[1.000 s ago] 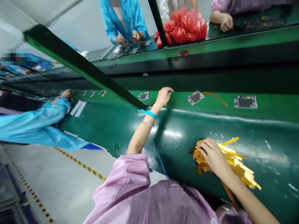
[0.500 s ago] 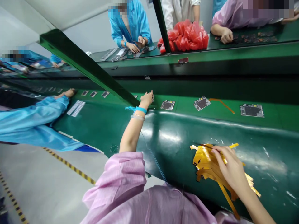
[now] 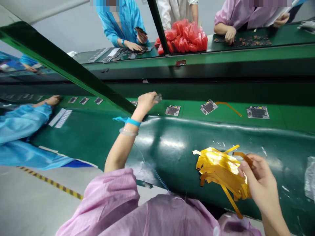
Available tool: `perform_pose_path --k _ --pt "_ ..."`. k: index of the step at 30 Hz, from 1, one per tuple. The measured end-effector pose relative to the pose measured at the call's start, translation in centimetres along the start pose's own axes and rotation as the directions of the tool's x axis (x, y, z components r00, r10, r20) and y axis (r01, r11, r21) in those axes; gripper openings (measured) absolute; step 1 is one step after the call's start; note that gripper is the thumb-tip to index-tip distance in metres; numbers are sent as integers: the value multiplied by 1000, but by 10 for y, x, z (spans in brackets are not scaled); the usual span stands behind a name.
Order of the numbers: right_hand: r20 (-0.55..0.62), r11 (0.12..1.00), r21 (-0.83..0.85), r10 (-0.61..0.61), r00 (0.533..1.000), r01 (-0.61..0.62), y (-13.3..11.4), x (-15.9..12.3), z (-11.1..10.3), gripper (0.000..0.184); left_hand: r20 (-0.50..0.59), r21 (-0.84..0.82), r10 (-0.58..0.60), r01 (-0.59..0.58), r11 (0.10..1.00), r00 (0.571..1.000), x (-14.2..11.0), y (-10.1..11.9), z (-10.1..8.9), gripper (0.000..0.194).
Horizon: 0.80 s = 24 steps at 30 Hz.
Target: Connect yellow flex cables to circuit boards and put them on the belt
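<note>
My left hand (image 3: 147,102) is raised over the green belt, its fingers closed on a small circuit board (image 3: 158,97). A blue wrist strap and a pale bangle circle that wrist. At the right, my right hand (image 3: 258,173) pinches one orange flex cable (image 3: 243,156) between thumb and fingers. Beside it lies a heap of orange flex cables (image 3: 219,170) on the green mat. On the belt (image 3: 189,109) a circuit board (image 3: 172,110) lies just right of my left hand. Another circuit board (image 3: 208,107) has an orange cable reaching from it, and a third circuit board (image 3: 258,112) sits farther right.
A slanted green post (image 3: 73,72) crosses the view at left. A co-worker's blue sleeve (image 3: 27,121) reaches to the belt beside a striped sheet (image 3: 60,118). Red bags (image 3: 184,36) are piled on the far bench, where other people handle boards. Clear plastic (image 3: 310,178) lies far right.
My left hand has lifted a circuit board from the belt. My right hand has drawn back right from the heap with one cable. The view has shifted slightly.
</note>
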State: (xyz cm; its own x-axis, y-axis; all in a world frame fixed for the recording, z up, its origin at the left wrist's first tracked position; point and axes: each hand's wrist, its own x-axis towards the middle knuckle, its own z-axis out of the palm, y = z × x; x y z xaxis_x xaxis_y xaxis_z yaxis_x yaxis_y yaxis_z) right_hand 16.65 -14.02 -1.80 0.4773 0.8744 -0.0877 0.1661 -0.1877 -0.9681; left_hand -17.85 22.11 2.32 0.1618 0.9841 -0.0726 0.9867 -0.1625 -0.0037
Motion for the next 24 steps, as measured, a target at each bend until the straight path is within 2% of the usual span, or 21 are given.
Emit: perform_pose_path --k 1,2,3,5,7,10,13,16,19,24 --pt "-3 1000 -7 -8 1000 8 -3 0 3 24 -42 -63 69 -71 995 997 -19 18 0 27" --pt "3 999 -26 -23 1000 23 -7 -1 7 24 -132 -236 171 -198 951 976 -42 38 2 24" --pt "15 998 -54 -42 999 43 -11 -3 11 22 -191 -410 252 -310 858 949 -68 59 5 22" --pt "31 990 -109 -88 996 91 -16 -6 19 17 -193 -660 415 -430 616 889 -124 103 14 25" --pt "28 978 -145 -146 989 148 -18 -12 25 16 -117 -803 528 -393 448 841 -175 139 25 26" --pt "6 941 -230 -253 967 248 -15 -22 25 14 -51 -896 603 -303 324 796 -228 170 37 25" --pt "-54 918 -288 -300 952 273 -7 -33 18 12 -67 -930 571 -258 260 818 -248 177 41 23" --pt "-149 937 -278 -261 954 213 -3 -40 11 11 -129 -924 538 -298 240 833 -254 177 40 22" --pt "-177 947 -266 -231 957 180 -2 -43 7 11 -198 -888 544 -384 253 815 -258 178 38 21" --pt "-164 931 -297 -271 949 214 -3 -45 4 11 -252 -846 587 -469 252 770 -264 185 39 18"
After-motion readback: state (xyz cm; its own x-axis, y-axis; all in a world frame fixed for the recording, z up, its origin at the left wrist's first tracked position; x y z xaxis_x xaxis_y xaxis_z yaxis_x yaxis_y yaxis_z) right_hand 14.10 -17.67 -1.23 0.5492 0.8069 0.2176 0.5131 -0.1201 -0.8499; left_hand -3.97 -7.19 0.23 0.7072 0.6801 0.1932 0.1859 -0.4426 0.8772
